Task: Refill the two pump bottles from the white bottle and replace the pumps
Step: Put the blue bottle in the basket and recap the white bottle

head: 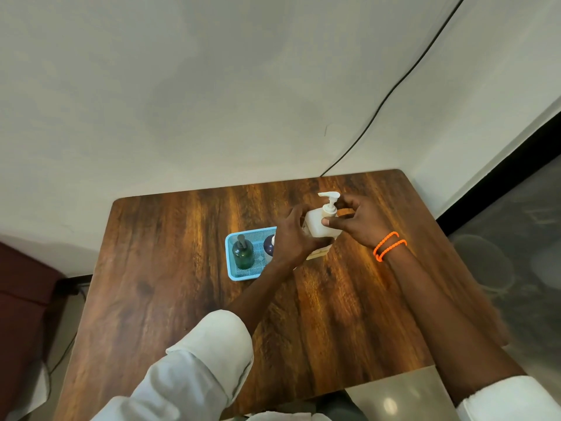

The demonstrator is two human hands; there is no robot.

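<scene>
A white bottle (315,223) with a white pump on top stands on the wooden table (170,268), just right of a blue basket (230,270). My left hand (291,238) grips the bottle's body from the left. My right hand (355,221) curls round its neck below the pump, thumb on the shoulder. Inside the basket stand a green pump bottle (243,252) with a dark pump and a dark purple pump bottle (268,245), partly hidden behind my left hand.
The table sits against a white wall, with a black cable (394,89) running down to its back edge. A dark red seat (21,299) is at the left. Grey floor lies to the right of the table.
</scene>
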